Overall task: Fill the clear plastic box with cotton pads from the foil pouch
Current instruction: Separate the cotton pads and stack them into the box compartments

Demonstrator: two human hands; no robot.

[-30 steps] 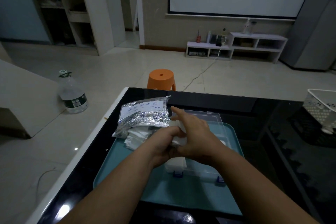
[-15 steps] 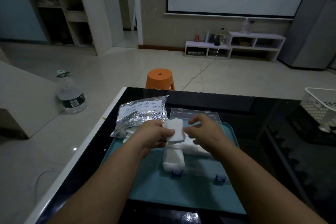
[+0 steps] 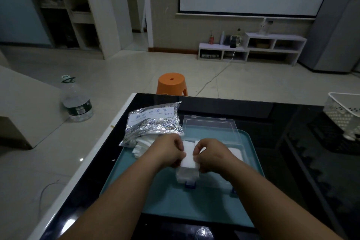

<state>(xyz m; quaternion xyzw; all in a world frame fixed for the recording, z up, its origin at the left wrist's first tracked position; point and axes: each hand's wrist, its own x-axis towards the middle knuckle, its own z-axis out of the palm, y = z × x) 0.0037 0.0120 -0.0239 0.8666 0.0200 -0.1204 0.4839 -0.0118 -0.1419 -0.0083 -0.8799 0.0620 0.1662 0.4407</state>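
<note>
Left hand (image 3: pixel 171 151) and right hand (image 3: pixel 212 153) pinch a cotton pad stack (image 3: pixel 189 159), its long axis pointing away, over the clear plastic box (image 3: pixel 187 177). The foil pouch (image 3: pixel 153 122) lies just left.

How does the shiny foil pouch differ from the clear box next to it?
The pouch is crinkled, opaque silver foil with a white label; the box is rigid and see-through. Loose pads spill from the pouch's near end; in the box, lid open, pads are stacked at its near left. The pouch lies at the tray's far left corner; the box nearer its middle. Both hold white cotton pads.
</note>
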